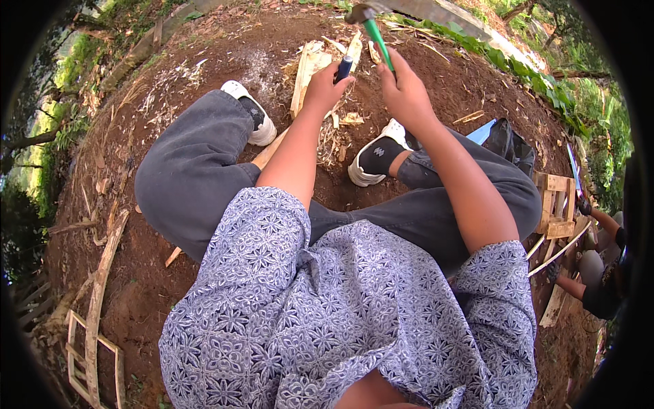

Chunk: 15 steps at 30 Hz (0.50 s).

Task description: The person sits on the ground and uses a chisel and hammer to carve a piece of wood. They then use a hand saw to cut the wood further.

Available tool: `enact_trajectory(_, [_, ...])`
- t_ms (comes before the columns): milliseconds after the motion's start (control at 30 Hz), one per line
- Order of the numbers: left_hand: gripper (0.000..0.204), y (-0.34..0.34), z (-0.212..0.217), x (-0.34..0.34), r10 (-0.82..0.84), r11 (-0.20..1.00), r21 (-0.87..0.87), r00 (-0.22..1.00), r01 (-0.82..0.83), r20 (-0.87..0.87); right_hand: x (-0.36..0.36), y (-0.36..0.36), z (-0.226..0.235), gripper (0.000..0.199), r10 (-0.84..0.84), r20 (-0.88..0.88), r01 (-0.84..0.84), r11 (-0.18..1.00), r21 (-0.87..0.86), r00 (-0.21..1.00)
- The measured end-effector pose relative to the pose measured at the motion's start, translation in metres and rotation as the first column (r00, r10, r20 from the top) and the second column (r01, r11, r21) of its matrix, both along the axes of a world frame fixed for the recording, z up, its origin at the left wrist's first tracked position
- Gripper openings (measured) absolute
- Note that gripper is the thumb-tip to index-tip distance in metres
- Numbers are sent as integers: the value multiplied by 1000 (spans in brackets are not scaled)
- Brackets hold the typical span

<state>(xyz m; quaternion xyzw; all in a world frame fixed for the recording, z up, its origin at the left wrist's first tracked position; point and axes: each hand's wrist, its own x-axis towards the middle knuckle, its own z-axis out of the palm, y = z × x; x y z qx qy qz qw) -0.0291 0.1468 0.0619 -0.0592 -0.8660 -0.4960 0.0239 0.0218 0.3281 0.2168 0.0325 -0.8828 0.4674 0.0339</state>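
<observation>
Brown earth ground [136, 300] is bearing scattered pale wood chips [351, 118].
Left hand [325, 87] is gripping a dark-blue cylindrical handle [345, 65] near a pale, split wooden plank [310, 68], seemingly steadying it; right hand [407, 90] is clasping a green-handled metal hammer [377, 41] low, presumably for leverage.

Single head-worn fisheye view, facing steeply down from close above; patterned shirt [354, 307] at six o'clock, left hand [324, 88] and right hand [406, 90] toward twelve.
</observation>
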Motion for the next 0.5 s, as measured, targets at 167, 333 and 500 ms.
enact_trajectory(167, [47, -7, -8, 0, 26, 997, -73, 1000, -27, -15, -11, 4, 9, 46, -75, 106, 89, 987, -136, 992])
enact_trajectory(333, [47, 10, -1, -7, -4, 999, -52, 999, 6, 39, -22, 36, -41, 46, 41, 388, -98, 987, 130, 921])
enact_trajectory(500, [50, 4, 0, -14, -6, 990, -142, 997, 16, 76, -25, 26, -23, 50, -73, 33, 76, 993, -90, 997])
